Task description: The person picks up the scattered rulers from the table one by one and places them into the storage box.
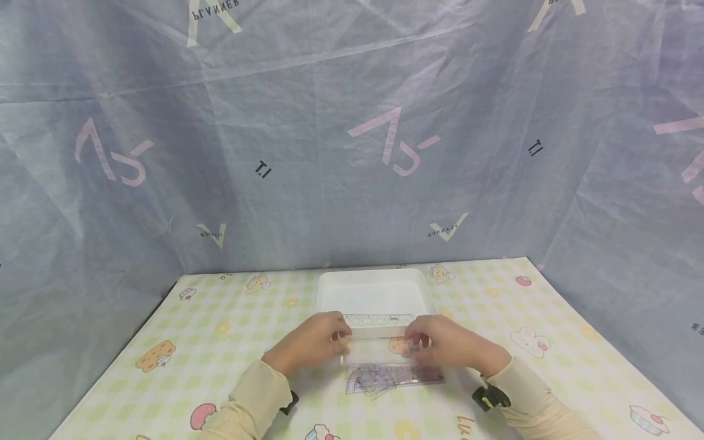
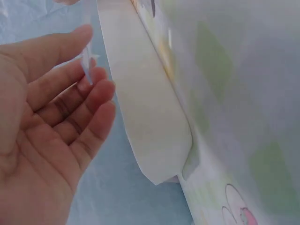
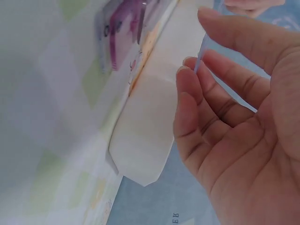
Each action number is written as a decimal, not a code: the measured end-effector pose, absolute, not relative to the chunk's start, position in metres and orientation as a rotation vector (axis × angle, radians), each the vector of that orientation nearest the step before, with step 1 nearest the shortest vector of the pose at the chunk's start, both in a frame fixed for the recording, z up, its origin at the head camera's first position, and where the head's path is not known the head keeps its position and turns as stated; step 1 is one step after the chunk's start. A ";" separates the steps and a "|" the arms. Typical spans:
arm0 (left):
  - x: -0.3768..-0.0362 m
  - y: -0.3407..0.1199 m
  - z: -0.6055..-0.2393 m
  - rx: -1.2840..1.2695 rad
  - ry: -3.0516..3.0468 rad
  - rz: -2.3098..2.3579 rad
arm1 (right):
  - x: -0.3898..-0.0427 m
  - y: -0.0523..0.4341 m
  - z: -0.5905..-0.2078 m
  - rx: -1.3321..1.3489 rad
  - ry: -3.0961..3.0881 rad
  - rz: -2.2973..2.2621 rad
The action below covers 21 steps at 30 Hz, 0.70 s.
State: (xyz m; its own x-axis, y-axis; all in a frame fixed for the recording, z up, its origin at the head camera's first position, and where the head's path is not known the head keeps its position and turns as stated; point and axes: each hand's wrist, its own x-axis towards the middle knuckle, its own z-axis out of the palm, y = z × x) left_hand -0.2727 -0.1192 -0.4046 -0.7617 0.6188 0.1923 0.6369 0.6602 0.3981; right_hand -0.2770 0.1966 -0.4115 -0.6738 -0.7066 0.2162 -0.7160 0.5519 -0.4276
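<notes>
Nearest on the checked bench [image 1: 181,342] lies a clear pouch [image 1: 393,376] of purple-printed rulers. Just beyond it, the left hand [image 1: 310,342] and right hand [image 1: 448,342] pinch the two ends of a clear ruler [image 1: 378,319], thumb against lightly curled fingers [image 2: 89,93], holding it level over the near rim of the white tray [image 1: 330,293], behind which hangs a blue backdrop [image 1: 352,122]. The grip is only on the thin ends: a slip on either side could tip the ruler off the rim onto the bench rather than inside, and uneven squeezing could flex the plastic or nudge the light tray backward.
</notes>
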 end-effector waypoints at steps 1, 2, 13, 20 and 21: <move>-0.273 -0.120 -0.404 -1.065 -2.813 -0.723 | -0.277 0.197 -0.411 1.248 -2.742 0.771; -0.273 -0.121 -0.404 -1.060 -2.799 -0.741 | -0.277 0.197 -0.411 1.230 -2.734 0.772; -0.280 -0.127 -0.403 -0.920 -2.700 -0.691 | -0.280 0.195 -0.412 1.004 -2.636 0.822; -0.278 -0.127 -0.403 -0.869 -2.614 -0.672 | -0.279 0.191 -0.412 0.953 -2.537 0.828; -0.278 -0.127 -0.403 -0.866 -2.604 -0.672 | -0.279 0.191 -0.412 0.945 -2.524 0.827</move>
